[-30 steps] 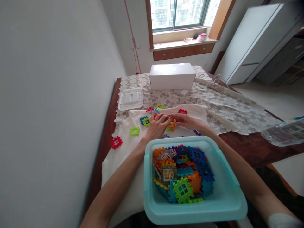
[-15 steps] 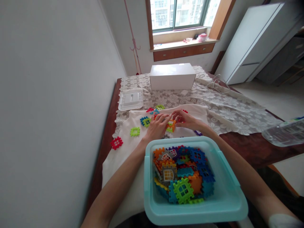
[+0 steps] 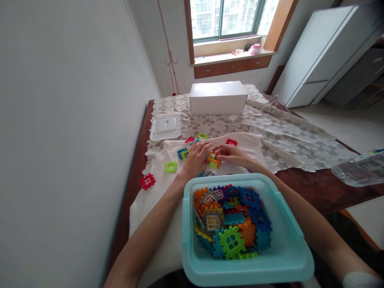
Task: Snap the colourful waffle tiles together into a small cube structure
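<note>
Beyond the tub, my right hand [image 3: 233,154] pinches an orange interlocking building tile [image 3: 218,160], part of a small orange and green joined piece held low over the white cloth. My left hand [image 3: 195,158] is just left of that piece, its fingers apart and slightly bent; whether its thumb touches the piece I cannot tell. Blue and lime tiles [image 3: 183,154] lie against the left hand's far side. Farther left are a lime tile [image 3: 171,167] and a red tile [image 3: 147,181]. Another red tile [image 3: 231,142] lies behind my right hand.
A turquoise tub [image 3: 288,240] full of mixed tiles stands in front, between my forearms. On the patterned tablecloth are a clear lid [image 3: 166,126] and a white box [image 3: 218,103]. A transparent container [image 3: 360,170] is at the right edge. A wall runs along the left.
My left hand has moved slightly left, away from the orange and green piece, with its fingers lifting off. My right hand stays on the piece, and the red tile behind it shows more.
</note>
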`<control>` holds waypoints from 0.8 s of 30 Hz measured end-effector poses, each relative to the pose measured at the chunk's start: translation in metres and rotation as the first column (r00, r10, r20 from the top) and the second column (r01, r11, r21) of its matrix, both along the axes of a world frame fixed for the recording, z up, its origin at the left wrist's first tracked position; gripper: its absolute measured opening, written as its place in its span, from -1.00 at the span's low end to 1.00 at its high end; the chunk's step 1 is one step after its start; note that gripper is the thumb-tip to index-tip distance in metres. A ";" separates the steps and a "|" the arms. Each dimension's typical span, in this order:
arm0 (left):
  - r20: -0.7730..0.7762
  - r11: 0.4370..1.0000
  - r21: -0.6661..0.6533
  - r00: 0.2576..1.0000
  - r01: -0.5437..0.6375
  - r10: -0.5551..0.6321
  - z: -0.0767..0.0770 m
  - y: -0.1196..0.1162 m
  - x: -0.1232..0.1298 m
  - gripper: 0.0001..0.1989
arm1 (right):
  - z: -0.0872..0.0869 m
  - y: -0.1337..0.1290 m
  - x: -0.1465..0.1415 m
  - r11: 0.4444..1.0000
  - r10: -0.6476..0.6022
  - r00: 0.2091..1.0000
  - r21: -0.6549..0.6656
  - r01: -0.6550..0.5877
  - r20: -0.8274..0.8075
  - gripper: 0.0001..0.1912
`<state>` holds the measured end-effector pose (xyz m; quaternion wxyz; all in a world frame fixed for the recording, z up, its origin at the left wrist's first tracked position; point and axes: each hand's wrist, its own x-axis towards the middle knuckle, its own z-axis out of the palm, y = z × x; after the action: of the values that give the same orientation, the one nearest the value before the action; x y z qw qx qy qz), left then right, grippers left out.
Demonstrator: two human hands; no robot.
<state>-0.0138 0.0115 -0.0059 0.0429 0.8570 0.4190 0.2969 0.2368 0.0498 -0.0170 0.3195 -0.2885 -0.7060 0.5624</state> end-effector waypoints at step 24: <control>-0.044 0.993 -0.086 0.995 0.080 -0.084 -0.006 0.005 -0.008 -0.48 | -0.002 0.002 -0.003 0.999 -0.035 0.999 0.031 0.035 -0.005 -0.53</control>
<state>-0.0214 0.0163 -0.0118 0.0810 0.8779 0.3962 0.2565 0.2339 0.0516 -0.0194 0.3352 -0.2945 -0.7088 0.5464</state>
